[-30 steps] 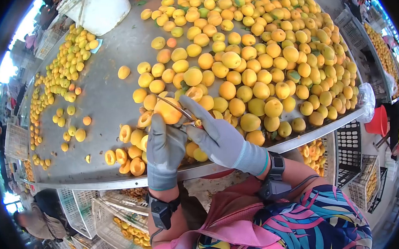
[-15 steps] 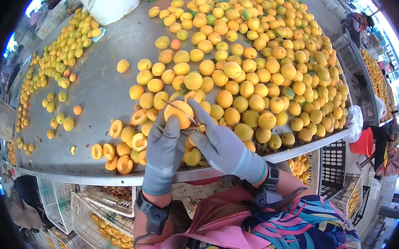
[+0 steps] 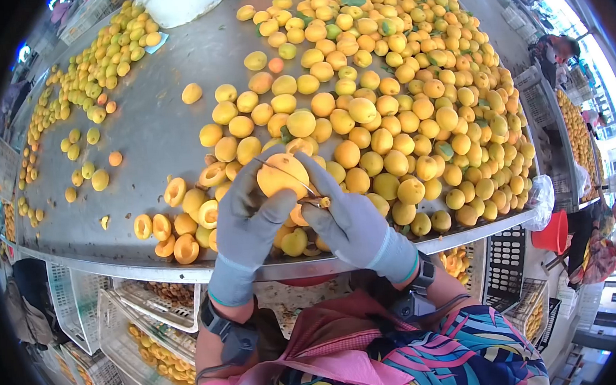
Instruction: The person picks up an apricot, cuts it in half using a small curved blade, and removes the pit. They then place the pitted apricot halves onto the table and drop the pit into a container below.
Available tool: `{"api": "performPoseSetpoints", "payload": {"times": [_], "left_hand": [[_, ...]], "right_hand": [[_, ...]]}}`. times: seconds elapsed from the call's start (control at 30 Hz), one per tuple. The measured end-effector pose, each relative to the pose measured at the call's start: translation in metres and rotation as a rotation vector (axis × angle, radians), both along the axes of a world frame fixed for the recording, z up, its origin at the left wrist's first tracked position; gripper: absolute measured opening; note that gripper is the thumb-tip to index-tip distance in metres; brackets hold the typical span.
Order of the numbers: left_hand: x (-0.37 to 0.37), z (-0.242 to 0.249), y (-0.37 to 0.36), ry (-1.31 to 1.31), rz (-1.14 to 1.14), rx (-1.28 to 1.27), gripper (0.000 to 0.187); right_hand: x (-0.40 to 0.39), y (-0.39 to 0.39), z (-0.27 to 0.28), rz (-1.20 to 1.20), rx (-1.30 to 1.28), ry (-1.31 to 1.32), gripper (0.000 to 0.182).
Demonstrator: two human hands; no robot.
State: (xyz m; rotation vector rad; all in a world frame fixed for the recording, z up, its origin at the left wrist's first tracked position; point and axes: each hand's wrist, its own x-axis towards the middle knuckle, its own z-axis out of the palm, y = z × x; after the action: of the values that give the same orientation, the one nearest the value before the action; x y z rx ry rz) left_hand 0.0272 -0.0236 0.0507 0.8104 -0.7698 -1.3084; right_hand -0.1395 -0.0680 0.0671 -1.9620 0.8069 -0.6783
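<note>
Passable left of centre over bare tabletop (image 3: 153, 135); blocked rightward by heaped fruit (image 3: 447, 119), nearer by cut halves (image 3: 186, 249), farther by a white bucket (image 3: 182, 4).

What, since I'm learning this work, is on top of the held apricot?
A thin blade crosses the apricot toward the right hand. The underside and parts covered by the left hand cannot be seen.

On the table (image 3: 156, 124), halved fruit (image 3: 187, 249) left of the hands (image 3: 248, 223), heap (image 3: 416, 119) right; crates (image 3: 81, 305) below.
</note>
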Motion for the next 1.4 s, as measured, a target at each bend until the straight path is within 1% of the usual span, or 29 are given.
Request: {"api": "performPoseSetpoints", "payload": {"times": [0.03, 0.07, 0.1, 0.17, 0.23, 0.3, 0.37, 0.43, 0.47, 0.53, 0.57, 0.63, 0.67, 0.7, 0.73, 0.77, 0.83, 0.87, 0.93, 0.97, 1.03, 1.07, 1.13, 1.17, 1.23, 1.27, 1.33, 1.37, 1.4], "left_hand": [[0.002, 0.003, 0.001, -0.319, 0.064, -0.008, 0.056], [0.002, 0.003, 0.001, -0.319, 0.063, -0.006, 0.056], [0.001, 0.001, 0.002, -0.263, 0.085, -0.012, 0.058], [0.0, -0.006, 0.002, -0.207, 0.106, -0.019, 0.059], [-0.001, -0.016, 0.002, 0.096, 0.098, 0.033, 0.062], [-0.002, -0.015, 0.006, 0.078, 0.088, 0.069, 0.064], [0.0, -0.007, 0.007, 0.063, 0.082, 0.111, 0.065], [0.006, 0.008, 0.009, -0.578, 0.114, -0.025, 0.062], [0.005, 0.007, 0.01, -0.578, 0.11, -0.02, 0.062], [0.001, 0.006, 0.01, -0.322, 0.129, -0.017, 0.06], [-0.002, 0.003, 0.008, -0.324, 0.126, -0.02, 0.06], [-0.008, -0.006, 0.005, -0.007, 0.18, -0.031, 0.058], [-0.007, -0.007, 0.006, -0.007, 0.179, -0.031, 0.058], [-0.007, -0.008, 0.006, 0.109, 0.151, 0.049, 0.059], [-0.006, -0.008, 0.007, 0.226, 0.124, 0.129, 0.059], [-0.006, -0.006, 0.008, 0.229, 0.126, 0.13, 0.059], [-0.005, 0.004, 0.008, -0.195, 0.175, 0.004, 0.059], [-0.003, 0.004, 0.009, -0.196, 0.171, 0.008, 0.059], [0.002, 0.004, 0.008, -0.48, 0.201, -0.03, 0.058], [0.001, 0.004, 0.008, -0.482, 0.197, -0.031, 0.058], [-0.003, -0.001, 0.008, -0.258, 0.208, -0.013, 0.058], [-0.005, -0.006, 0.008, -0.261, 0.203, -0.012, 0.058], [-0.009, -0.013, 0.008, 0.063, 0.197, 0.099, 0.058], [-0.008, -0.013, 0.008, 0.065, 0.197, 0.098, 0.058], [-0.006, -0.012, 0.008, -0.078, 0.16, 0.088, 0.057], [-0.006, -0.008, 0.009, -0.077, 0.161, 0.09, 0.057], [-0.005, 0.003, 0.01, -0.678, 0.23, -0.023, 0.056], [-0.006, 0.003, 0.01, -0.678, 0.226, -0.022, 0.056], [-0.007, 0.003, 0.01, -0.557, 0.226, -0.004, 0.057]], "right_hand": [[-0.001, -0.003, 0.003, 0.03, 0.003, 0.116, 0.068], [-0.001, -0.005, 0.004, 0.06, 0.005, 0.232, 0.068], [0.0, -0.004, -0.001, 0.059, 0.007, 0.233, 0.068], [0.006, 0.0, -0.015, 0.033, 0.042, 0.009, 0.067], [0.01, 0.003, -0.018, 0.008, 0.005, -0.021, 0.066], [0.011, 0.002, -0.015, -0.015, -0.035, -0.048, 0.066], [0.009, 0.001, -0.011, 0.013, 0.031, -0.079, 0.065], [0.003, -0.006, -0.009, 0.069, -0.006, -0.016, 0.066], [0.001, -0.007, -0.01, 0.121, -0.04, 0.044, 0.067], [0.005, -0.002, -0.017, 0.081, -0.041, 0.001, 0.067], [0.008, 0.0, -0.021, 0.045, -0.048, -0.047, 0.067], [0.016, 0.002, -0.029, 0.002, -0.094, -0.102, 0.067], [0.018, 0.003, -0.031, -0.039, -0.136, -0.152, 0.067], [0.016, 0.005, -0.028, -0.04, -0.136, -0.15, 0.067], [0.013, 0.007, -0.021, -0.035, -0.082, -0.078, 0.067], [0.012, 0.008, -0.018, -0.03, -0.028, -0.006, 0.068], [0.011, 0.007, -0.02, -0.009, -0.055, -0.015, 0.068], [0.011, 0.006, -0.022, 0.006, -0.083, -0.027, 0.068], [0.009, 0.001, -0.018, 0.029, -0.055, 0.025, 0.068], [0.008, -0.001, -0.017, 0.061, -0.029, 0.08, 0.068], [0.008, -0.002, -0.021, 0.05, -0.045, 0.06, 0.068], [0.008, -0.002, -0.023, 0.041, -0.063, 0.043, 0.068], [0.007, -0.002, -0.023, 0.023, -0.065, 0.034, 0.068], [0.007, -0.003, -0.023, 0.013, -0.067, 0.029, 0.067], [-0.001, -0.009, -0.008, 0.07, -0.029, 0.071, 0.067], [-0.004, -0.011, -0.003, 0.127, 0.01, 0.11, 0.067], [-0.003, -0.013, -0.005, 0.136, 0.003, 0.116, 0.067], [-0.003, -0.014, -0.006, 0.146, -0.01, 0.124, 0.067], [-0.002, -0.013, -0.009, 0.143, -0.008, 0.125, 0.067]]}}
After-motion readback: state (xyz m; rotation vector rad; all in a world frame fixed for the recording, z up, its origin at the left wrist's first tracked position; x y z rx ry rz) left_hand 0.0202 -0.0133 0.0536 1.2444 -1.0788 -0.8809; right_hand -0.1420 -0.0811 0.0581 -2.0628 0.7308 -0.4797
